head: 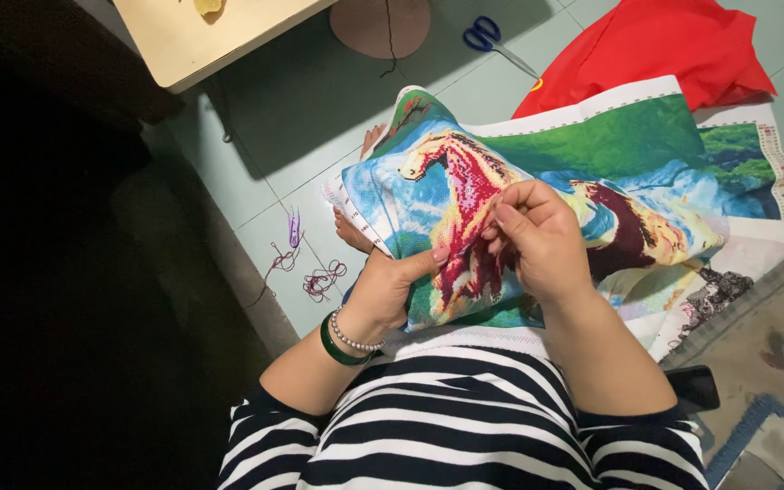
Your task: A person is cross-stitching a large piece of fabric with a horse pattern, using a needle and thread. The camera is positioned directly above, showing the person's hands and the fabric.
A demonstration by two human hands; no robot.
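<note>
A large cross-stitch canvas (610, 154) printed with horses on green and blue lies over my lap. My left hand (390, 286) grips its near left edge, thumb on top of the cloth, with a green bangle and a bead bracelet at the wrist. My right hand (537, 236) rests on the red horse section with its fingertips pinched together on the fabric; whether a needle is between them is too small to tell. My striped shirt fills the bottom of the view.
Blue-handled scissors (487, 36) lie on the tiled floor at the top. A red cloth (673, 45) lies at the upper right. Loose dark red threads (319, 279) and a small purple tool (294, 227) lie at left. A pale table corner (201, 41) is upper left; a patterned rug (773, 354) at right.
</note>
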